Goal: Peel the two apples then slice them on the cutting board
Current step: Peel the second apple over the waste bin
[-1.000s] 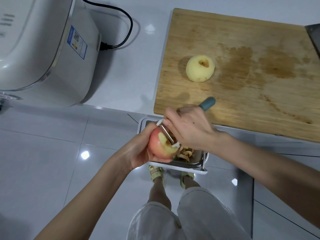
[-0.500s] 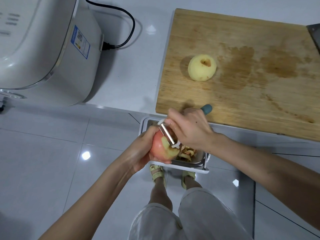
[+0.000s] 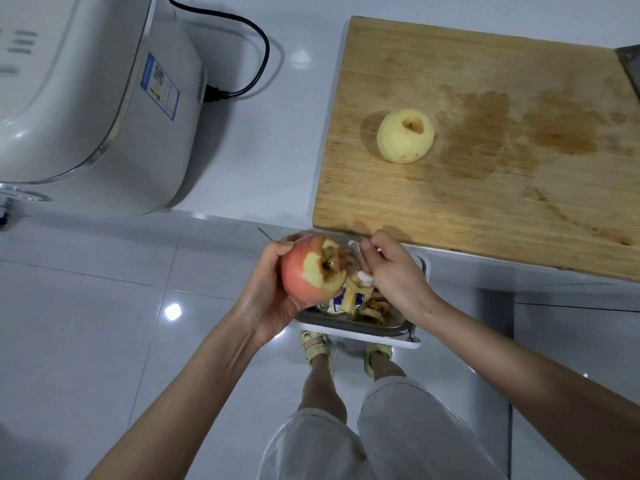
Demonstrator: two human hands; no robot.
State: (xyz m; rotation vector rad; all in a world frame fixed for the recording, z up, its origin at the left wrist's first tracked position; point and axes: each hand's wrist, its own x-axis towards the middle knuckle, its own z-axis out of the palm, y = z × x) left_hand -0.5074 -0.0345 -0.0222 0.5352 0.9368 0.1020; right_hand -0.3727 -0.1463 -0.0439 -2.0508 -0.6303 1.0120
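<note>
White table (image 3: 277, 150) bears the cutting board (image 3: 450, 209) with a peeled apple (image 3: 405, 136); our left grip (image 3: 266, 289) holds the red apple (image 3: 298, 275); our right grip (image 3: 398, 275) pinches the peeler (image 3: 362, 258).

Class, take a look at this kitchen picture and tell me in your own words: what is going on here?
A person is peeling apples beside the counter. The left hand holds a red apple, peeled only around the stem, and the right hand holds a peeler at its side. Peelings lie in the bin below. A fully peeled apple sits whole on the cutting board, not yet sliced.
</note>
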